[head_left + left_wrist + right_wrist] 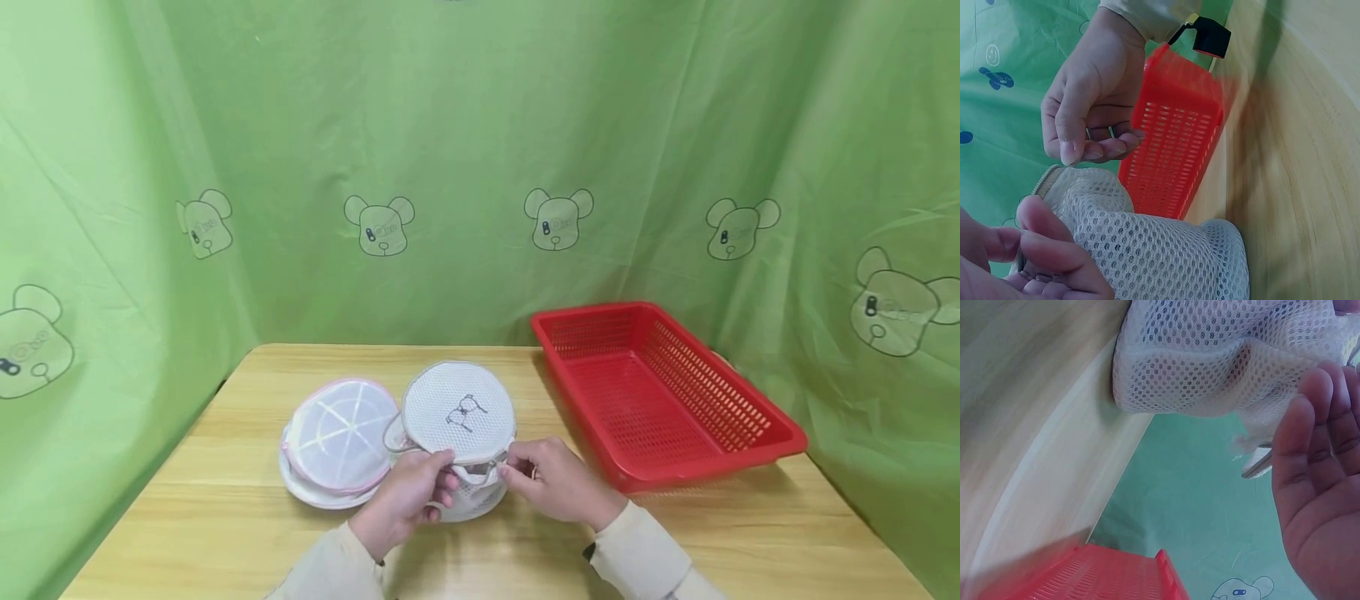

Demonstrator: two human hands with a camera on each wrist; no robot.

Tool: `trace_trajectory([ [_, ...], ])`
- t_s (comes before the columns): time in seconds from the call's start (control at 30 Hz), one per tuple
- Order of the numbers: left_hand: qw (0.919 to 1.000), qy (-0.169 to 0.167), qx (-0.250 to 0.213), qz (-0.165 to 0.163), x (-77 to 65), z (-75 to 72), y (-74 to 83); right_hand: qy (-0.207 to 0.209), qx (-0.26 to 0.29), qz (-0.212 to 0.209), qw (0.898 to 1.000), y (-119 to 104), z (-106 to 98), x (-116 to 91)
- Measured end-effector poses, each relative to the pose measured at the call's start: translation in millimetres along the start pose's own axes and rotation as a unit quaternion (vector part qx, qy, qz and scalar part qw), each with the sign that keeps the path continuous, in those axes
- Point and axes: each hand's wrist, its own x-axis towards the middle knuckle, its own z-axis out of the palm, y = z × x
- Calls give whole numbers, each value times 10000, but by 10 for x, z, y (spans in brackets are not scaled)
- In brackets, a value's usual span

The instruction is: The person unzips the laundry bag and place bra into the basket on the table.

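A round white mesh laundry bag (459, 412) stands on the table before me, its lid marked with a dark bow-like drawing. My left hand (408, 497) pinches the lid's near edge, thumb on top. At the front right of the rim, my right hand (561, 481) pinches the zipper edge between thumb and fingers. In the left wrist view the bag's honeycomb mesh side (1154, 256) bulges and a zipper strip (1044, 181) runs along its rim. The right wrist view shows the mesh wall (1210, 369) creased beside my right fingers (1294, 434).
Left of the bag lies a flatter white mesh bag (341, 435) with pink trim, on top of another white round piece (318, 498). A red plastic basket (600, 417) with slotted walls stands at the right. Green curtain (465, 283) hangs behind the wooden table (225, 533).
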Motion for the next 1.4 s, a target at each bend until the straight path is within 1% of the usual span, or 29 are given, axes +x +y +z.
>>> trace_trajectory([
  [0.23,9999,-52,79,120,-2,10,4,72,30,108,9999,25,-3,-16],
  [0.37,9998,10,86,183,-5,26,8,104,8,145,9998,18,-12,-13],
  [0.5,9995,65,170,273,-16,53,3,227,-154,209,9994,3,-20,0],
  [0.67,9989,-166,296,321,-22,82,8,402,-381,432,9975,-5,-22,25],
  [0.77,9986,-305,297,299,-12,84,10,497,-484,600,9958,2,-20,41],
  [0.93,9987,-330,328,222,1,40,-25,543,-489,786,9942,27,-26,64],
  [1.07,9988,-355,292,162,-28,-43,-55,634,-685,835,9921,86,-36,76],
  [1.13,9994,-251,156,151,-44,-90,-64,735,-823,877,9900,125,-46,76],
  [1.2,9999,-43,27,144,-51,-141,-68,819,-917,962,9877,156,-55,76],
  [1.3,9988,444,-166,105,-50,-225,-73,893,-1026,1109,9845,194,-64,76],
  [1.4,9953,916,-314,47,-33,-304,-78,914,-1125,1231,9817,229,-65,75],
])
